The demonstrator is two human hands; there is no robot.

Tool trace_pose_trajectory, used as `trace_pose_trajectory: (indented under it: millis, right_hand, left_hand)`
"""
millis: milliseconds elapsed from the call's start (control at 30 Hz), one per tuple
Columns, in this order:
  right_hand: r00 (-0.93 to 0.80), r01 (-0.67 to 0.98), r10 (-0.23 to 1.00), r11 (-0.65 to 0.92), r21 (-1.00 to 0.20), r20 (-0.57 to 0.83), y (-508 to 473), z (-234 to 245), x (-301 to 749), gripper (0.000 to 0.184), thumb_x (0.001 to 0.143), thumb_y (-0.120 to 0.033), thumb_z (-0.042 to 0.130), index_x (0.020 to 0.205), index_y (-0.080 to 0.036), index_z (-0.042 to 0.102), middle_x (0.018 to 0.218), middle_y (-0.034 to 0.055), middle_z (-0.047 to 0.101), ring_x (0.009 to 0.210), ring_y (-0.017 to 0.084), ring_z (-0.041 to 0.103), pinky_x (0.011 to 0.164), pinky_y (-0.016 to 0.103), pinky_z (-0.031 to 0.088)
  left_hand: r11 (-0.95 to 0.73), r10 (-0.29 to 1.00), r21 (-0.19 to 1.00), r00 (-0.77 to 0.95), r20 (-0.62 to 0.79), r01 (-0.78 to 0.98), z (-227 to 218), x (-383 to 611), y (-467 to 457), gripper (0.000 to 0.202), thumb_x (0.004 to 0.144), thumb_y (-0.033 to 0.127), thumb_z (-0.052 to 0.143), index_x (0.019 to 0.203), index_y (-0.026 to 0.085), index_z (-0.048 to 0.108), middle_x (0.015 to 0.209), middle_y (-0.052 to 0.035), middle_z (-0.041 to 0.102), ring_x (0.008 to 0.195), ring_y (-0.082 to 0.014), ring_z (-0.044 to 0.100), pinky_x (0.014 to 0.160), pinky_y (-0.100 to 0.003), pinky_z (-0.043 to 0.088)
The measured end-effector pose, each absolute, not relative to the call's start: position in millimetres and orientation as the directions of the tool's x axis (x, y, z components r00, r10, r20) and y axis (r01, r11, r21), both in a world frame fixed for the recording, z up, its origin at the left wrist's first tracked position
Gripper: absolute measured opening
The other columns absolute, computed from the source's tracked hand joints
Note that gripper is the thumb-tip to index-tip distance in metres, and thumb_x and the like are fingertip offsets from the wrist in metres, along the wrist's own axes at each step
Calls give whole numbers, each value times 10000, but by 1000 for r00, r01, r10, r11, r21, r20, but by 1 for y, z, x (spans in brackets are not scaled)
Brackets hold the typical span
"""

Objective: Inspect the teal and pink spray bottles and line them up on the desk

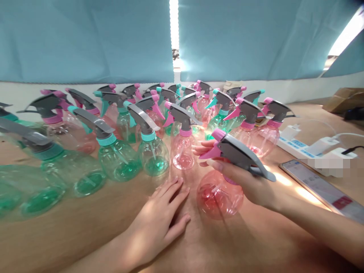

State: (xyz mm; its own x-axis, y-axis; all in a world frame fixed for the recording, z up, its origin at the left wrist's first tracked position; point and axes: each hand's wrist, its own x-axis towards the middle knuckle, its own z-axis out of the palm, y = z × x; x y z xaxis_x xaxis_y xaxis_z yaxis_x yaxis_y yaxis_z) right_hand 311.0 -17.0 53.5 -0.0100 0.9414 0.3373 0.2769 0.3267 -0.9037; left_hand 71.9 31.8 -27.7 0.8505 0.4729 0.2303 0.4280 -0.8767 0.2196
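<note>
My right hand [241, 178] is wrapped round the neck and trigger of a pink spray bottle [218, 195]. The bottle has a clear pink body, a grey spray head and a pink nozzle, and it stands tilted at the front of the group. Flat on the table, fingers stretched out, lies my left hand [159, 212], holding nothing. Just beyond its fingertips stand another pink spray bottle [182, 149] and a green spray bottle [155, 155] with a turquoise collar.
Several more green and pink spray bottles crowd the wooden table [93, 235] to the left and back. At right are a white power strip [301, 146] with plugged-in chargers and a phone [318, 185]. Blue curtains [85, 41] hang behind.
</note>
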Motion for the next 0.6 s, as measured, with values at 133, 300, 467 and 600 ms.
trace_pose_trajectory:
  millis: [133,300,467,600]
  right_hand:
    - [6,321,945,309,-895,328,-17,54,312,275,901,-351,611,1169,-311,658,1100,31,699,1071,271,638,885,474,543]
    - [8,355,949,291,-888,315,-19,55,313,240,899,-367,610,1124,-307,669,999,25,704,1029,280,650,871,475,544]
    - [9,308,953,287,-907,304,-19,54,313,215,897,-366,619,1096,-300,665,983,14,684,1029,258,651,928,469,527]
    - [51,364,954,256,-895,294,-19,53,313,138,881,-387,626,953,-284,683,804,15,658,959,277,650,860,475,538]
  left_hand:
    - [-876,473,227,851,229,425,-27,72,32,490,977,389,480,1424,192,446,1511,-118,407,1393,-315,353,1091,-520,358]
    - [-872,476,241,850,224,425,-27,72,32,490,974,380,485,1429,202,440,1516,-114,399,1396,-315,348,1095,-521,350]
    - [-871,478,248,846,235,424,-26,72,32,483,972,381,487,1421,208,452,1511,-108,409,1388,-316,362,1096,-511,355]
    - [-873,477,239,846,236,425,-27,72,32,490,974,391,483,1426,205,446,1514,-104,405,1395,-307,351,1101,-501,351]
